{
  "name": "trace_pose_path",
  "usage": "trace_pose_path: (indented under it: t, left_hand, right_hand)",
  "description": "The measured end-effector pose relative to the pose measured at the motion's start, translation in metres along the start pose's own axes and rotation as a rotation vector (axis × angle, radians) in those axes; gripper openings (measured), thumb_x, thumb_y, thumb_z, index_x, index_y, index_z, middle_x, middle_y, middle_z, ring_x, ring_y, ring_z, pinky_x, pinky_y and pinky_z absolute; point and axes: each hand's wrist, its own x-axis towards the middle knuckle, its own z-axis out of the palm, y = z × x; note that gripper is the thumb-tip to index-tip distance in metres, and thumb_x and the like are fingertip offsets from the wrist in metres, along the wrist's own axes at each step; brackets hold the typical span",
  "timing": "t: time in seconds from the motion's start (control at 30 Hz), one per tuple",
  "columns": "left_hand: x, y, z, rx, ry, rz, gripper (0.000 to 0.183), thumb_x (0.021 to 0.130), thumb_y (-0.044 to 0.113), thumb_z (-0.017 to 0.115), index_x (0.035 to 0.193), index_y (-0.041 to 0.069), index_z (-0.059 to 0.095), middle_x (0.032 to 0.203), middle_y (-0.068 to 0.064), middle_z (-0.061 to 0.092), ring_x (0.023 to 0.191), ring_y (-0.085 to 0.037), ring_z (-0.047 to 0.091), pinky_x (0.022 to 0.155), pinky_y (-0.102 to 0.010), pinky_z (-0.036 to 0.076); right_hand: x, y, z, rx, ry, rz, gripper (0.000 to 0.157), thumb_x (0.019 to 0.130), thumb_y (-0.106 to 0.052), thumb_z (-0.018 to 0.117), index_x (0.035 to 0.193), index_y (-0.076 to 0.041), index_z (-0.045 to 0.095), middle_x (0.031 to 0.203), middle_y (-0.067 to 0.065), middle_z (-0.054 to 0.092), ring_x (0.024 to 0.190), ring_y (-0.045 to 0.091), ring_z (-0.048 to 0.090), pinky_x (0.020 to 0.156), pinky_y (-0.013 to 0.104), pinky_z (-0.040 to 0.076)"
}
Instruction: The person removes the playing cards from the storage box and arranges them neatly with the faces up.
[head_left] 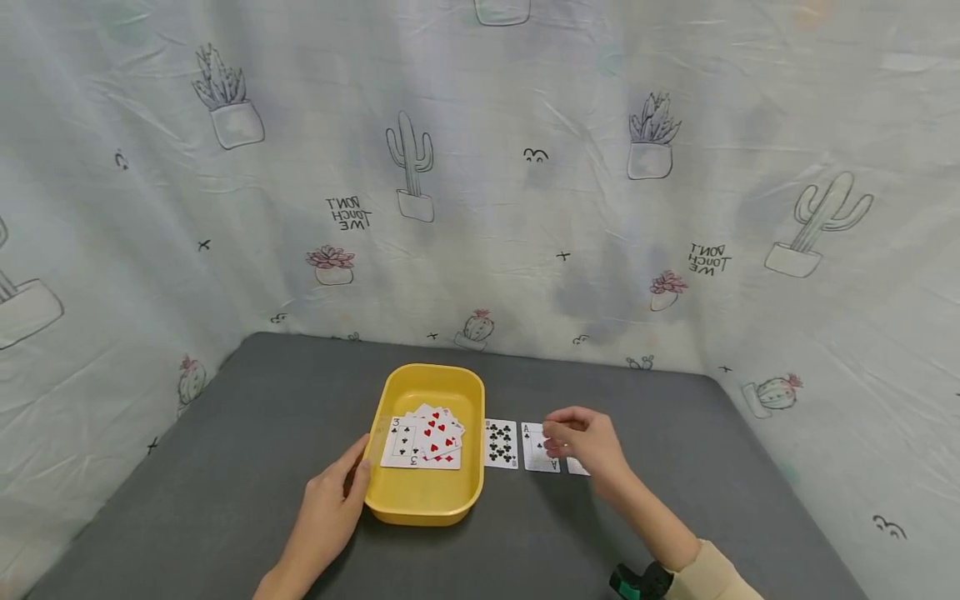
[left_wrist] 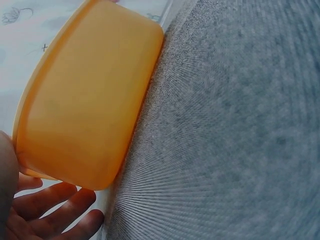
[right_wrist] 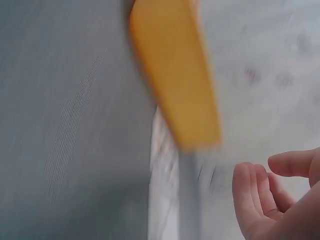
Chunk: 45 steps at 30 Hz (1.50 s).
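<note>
My left hand [head_left: 330, 504] rests against the left side of a yellow plastic bin [head_left: 427, 504], with the thumb at the rim. In the left wrist view the fingers [left_wrist: 75, 207] lie loosely spread beside its wall. Several playing cards lie in the bin, among them a clubs card [head_left: 401, 440] marked 3 and a hearts card [head_left: 438, 433]. My right hand [head_left: 588, 446] hovers over a row of cards, thumb apart from loosely bent fingers, holding nothing. That row has a clubs card [head_left: 501, 444] with many pips, an ace [head_left: 536, 454] and a third card [head_left: 576, 467], partly hidden by the hand.
Beneath everything is a dark grey tabletop [head_left: 277, 417]. A whitish curtain [head_left: 480, 250] printed with cacti hangs behind it and along both sides. A black and green band [head_left: 637, 583] is on the right wrist, by a cream sleeve [head_left: 708, 575].
</note>
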Motion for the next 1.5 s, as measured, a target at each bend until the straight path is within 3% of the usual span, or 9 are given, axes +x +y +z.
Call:
trace_pose_path:
  t: [0.13, 0.27, 0.37, 0.53, 0.9, 1.0, 1.13, 1.5]
  left_hand:
    - [0.000, 0.000, 0.000, 0.004, -0.001, 0.003, 0.046, 0.105, 0.027, 0.049, 0.147, 0.006, 0.046, 0.136, -0.015, 0.056, 0.112, -0.024, 0.059, 0.083, -0.042, 0.052]
    - [0.000, -0.002, 0.001, 0.006, 0.013, 0.017, 0.046, 0.105, 0.025, 0.050, 0.146, 0.006, 0.048, 0.136, -0.014, 0.056, 0.113, -0.024, 0.059, 0.083, -0.042, 0.053]
    - [0.000, -0.003, 0.002, 0.005, 0.023, 0.022, 0.045, 0.105, 0.026, 0.051, 0.146, 0.006, 0.048, 0.136, -0.014, 0.056, 0.113, -0.023, 0.059, 0.083, -0.042, 0.053]
    - [0.000, -0.003, 0.003, -0.006, 0.019, 0.017, 0.046, 0.105, 0.028, 0.050, 0.146, 0.007, 0.049, 0.136, -0.013, 0.057, 0.112, -0.022, 0.060, 0.084, -0.043, 0.053]
    - [0.001, -0.001, 0.002, -0.016, 0.019, 0.018, 0.045, 0.105, 0.026, 0.051, 0.146, 0.008, 0.048, 0.136, -0.013, 0.056, 0.116, -0.024, 0.058, 0.089, -0.047, 0.051]
    - [0.000, -0.003, 0.002, -0.015, 0.018, 0.013, 0.046, 0.105, 0.028, 0.051, 0.146, 0.008, 0.048, 0.137, -0.013, 0.056, 0.118, -0.025, 0.057, 0.090, -0.048, 0.050]
    - [-0.001, -0.004, 0.001, -0.011, 0.024, 0.013, 0.046, 0.105, 0.029, 0.050, 0.146, 0.008, 0.049, 0.136, -0.013, 0.056, 0.117, -0.024, 0.057, 0.089, -0.046, 0.051]
    - [-0.002, -0.001, 0.001, -0.011, 0.005, -0.026, 0.045, 0.104, 0.025, 0.052, 0.146, 0.009, 0.049, 0.133, -0.012, 0.059, 0.110, -0.021, 0.060, 0.083, -0.041, 0.053]
  right_hand:
    - [-0.011, -0.021, 0.040, 0.152, -0.158, 0.031, 0.022, 0.090, -0.009, 0.073, 0.105, 0.007, 0.066, 0.097, 0.023, 0.068, 0.086, 0.035, 0.068, 0.078, 0.042, 0.057]
    - [-0.012, -0.034, 0.079, 0.311, -0.262, 0.129, 0.029, 0.093, -0.009, 0.069, 0.115, 0.009, 0.062, 0.108, 0.023, 0.066, 0.099, 0.035, 0.066, 0.088, 0.042, 0.053]
    - [-0.006, -0.033, 0.105, 0.375, -0.304, 0.198, 0.036, 0.095, -0.005, 0.065, 0.125, 0.012, 0.055, 0.115, 0.024, 0.063, 0.108, 0.036, 0.062, 0.093, 0.045, 0.049]
    - [0.004, -0.023, 0.134, 0.371, -0.295, 0.266, 0.045, 0.094, -0.001, 0.063, 0.133, 0.016, 0.047, 0.121, 0.028, 0.059, 0.111, 0.037, 0.060, 0.097, 0.047, 0.046]
    - [0.012, -0.017, 0.154, 0.284, -0.207, 0.263, 0.051, 0.091, -0.002, 0.059, 0.136, 0.016, 0.040, 0.128, 0.028, 0.053, 0.120, 0.038, 0.053, 0.101, 0.051, 0.041]
    - [0.013, -0.015, 0.159, 0.273, -0.192, 0.275, 0.049, 0.090, -0.003, 0.059, 0.133, 0.014, 0.043, 0.122, 0.024, 0.056, 0.115, 0.036, 0.056, 0.098, 0.049, 0.045]
    - [0.014, -0.011, 0.163, 0.314, -0.201, 0.279, 0.044, 0.090, -0.002, 0.058, 0.129, 0.014, 0.046, 0.112, 0.023, 0.060, 0.103, 0.031, 0.060, 0.093, 0.045, 0.050]
    - [0.012, -0.007, 0.167, 0.412, -0.209, 0.293, 0.041, 0.088, 0.004, 0.053, 0.127, 0.019, 0.047, 0.112, 0.031, 0.060, 0.101, 0.036, 0.063, 0.093, 0.048, 0.049]
